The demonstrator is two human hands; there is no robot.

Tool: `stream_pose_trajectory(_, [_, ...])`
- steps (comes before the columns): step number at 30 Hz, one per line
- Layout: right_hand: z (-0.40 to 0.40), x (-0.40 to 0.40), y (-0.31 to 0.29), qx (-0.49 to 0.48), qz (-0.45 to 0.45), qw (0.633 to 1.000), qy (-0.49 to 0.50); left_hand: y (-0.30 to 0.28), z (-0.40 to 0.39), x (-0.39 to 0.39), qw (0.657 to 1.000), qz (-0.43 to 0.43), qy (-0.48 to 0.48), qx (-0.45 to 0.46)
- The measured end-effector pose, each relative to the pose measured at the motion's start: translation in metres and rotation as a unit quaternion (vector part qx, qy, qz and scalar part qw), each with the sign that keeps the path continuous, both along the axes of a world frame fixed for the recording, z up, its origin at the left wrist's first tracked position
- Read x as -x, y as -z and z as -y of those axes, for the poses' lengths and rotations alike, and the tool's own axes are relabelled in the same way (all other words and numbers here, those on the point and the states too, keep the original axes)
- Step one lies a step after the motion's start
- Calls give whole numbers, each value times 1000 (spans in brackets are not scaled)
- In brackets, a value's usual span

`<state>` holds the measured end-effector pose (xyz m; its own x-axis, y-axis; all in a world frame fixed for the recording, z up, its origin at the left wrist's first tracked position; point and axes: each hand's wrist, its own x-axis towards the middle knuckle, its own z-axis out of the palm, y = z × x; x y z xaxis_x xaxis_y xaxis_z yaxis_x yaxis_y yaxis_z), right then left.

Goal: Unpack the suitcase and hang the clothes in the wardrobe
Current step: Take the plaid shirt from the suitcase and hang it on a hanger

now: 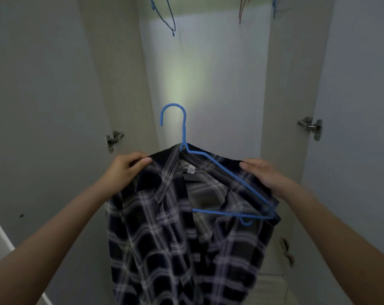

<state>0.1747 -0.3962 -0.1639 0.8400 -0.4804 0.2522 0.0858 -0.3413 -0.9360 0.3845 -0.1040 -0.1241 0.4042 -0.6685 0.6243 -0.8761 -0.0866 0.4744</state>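
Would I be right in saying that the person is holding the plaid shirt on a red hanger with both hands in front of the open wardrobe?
Not quite: the hanger is blue, not red, as the head view shows. The rest holds: the left hand and the right hand hold the plaid shirt before the open wardrobe.

Legible text: none. One item carries marking: a small white neck label [191,169], sewn inside the collar of the dark plaid shirt [175,227], centre of the frame. It bears a faint dark printed mark, too small and blurred to read. Below it sits a second, dark tab [192,177] with nothing readable on it.
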Motion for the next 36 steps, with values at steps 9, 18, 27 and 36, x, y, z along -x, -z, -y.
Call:
stream_pose_trajectory(9, [12, 8, -30, 99, -47, 994, -9, 1, 4, -4, 910, 400, -111, -11])
stream_pose_trajectory(18, [1, 16, -27, 247, -278, 928, -38, 8, 21, 7, 921, 341, -190, -6])
stream_pose_trajectory(27, [14, 4, -16, 180, -160, 965, 103, 29, 24, 3, 937, 255, -238, 8])
stream_pose_trajectory(36, [14, 0, -26, 335, -127, 922, 149, 19, 23, 5, 871, 399, -280, 57])
